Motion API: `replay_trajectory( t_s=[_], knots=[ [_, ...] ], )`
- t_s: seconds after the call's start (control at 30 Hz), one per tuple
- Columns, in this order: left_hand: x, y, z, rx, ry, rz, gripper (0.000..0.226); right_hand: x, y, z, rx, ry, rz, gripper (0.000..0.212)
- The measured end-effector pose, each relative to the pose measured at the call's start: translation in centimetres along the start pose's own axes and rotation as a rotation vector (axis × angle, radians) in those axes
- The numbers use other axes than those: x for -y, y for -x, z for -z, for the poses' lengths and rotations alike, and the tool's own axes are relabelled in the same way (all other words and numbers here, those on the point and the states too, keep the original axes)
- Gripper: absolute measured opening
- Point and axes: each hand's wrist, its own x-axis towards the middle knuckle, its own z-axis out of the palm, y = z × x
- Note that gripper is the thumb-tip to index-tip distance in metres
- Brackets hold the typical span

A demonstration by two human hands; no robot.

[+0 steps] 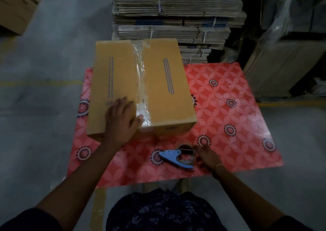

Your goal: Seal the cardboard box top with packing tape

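Left hand lies flat, fingers spread, on my closed brown cardboard box beside its clear packing tape strip; that box fills the red patterned table's far left corner. Right hand touches the blue-handled tape dispenser by the near edge; its grip I cannot tell.
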Motion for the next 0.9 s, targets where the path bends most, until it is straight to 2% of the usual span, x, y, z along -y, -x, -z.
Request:
replay_trajectory(
  t_s=[0.07, 0.13, 0.23, 0.3, 0.4, 0.5, 0.57, 0.63, 0.7, 0.77, 0.83, 0.9],
  knots=[
    [-1.5, -0.4, -1.0, 0.05, -0.102, -0.055, 0.068, -1.1, 0.8, -1.7, 0.055, 0.064, -0.054, 0.098],
    [-1.9, -0.2, -1.4, 0.032, -0.186, -0.07, 0.068, -0.3, 2.3, -3.1, 0.029, 0.042, -0.07, 0.079],
    [-1.5, -0.1, -1.6, -0.01, -0.217, -0.088, 0.067, 0.2, 2.5, -4.2, 0.032, -0.275, -0.189, 0.048],
    [-1.4, -0.2, -1.8, -0.007, -0.216, -0.085, 0.068, 0.2, 2.4, -4.1, 0.04, -0.43, -0.228, 0.04],
    [-1.4, -0.2, -2.0, -0.003, -0.19, -0.073, 0.068, 1.6, 3.5, -2.4, 0.047, -0.455, -0.12, 0.024],
    [-1.4, -0.9, -1.5, -0.022, -0.081, -0.054, 0.066, 5.5, 6.2, 1.0, 0.137, -0.395, 0.076, 0.025],
    [-1.9, -1.4, -0.7, -0.047, 0.066, -0.072, 0.06, 8.8, 7.5, 3.6, 0.223, -0.341, 0.27, 0.028],
    [-3.2, -1.5, -0.3, -0.049, 0.358, -0.092, 0.052, 12.6, 8.4, 5.8, 0.29, -0.282, 0.458, 0.028],
    [-5.8, -1.5, 0.7, 0.147, 0.896, 0.069, 0.047, 16.3, 8.4, 7.1, 0.305, -0.225, 0.578, 0.032],
    [-8.2, -1.8, 2.0, 0.316, 1.282, 0.329, 0.044, 19.8, 7.7, 7.6, 0.276, -0.167, 0.663, 0.037],
    [-9.3, -2.5, 3.0, 0.468, 1.416, 0.514, 0.054, 22.5, 7.0, 7.5, 0.249, -0.118, 0.714, 0.038],
    [-9.6, -2.7, 3.7, 0.61, 1.541, 0.55, 0.069, 24.1, 6.4, 7.2, 0.257, -0.07, 0.75, 0.034]
  ],
)
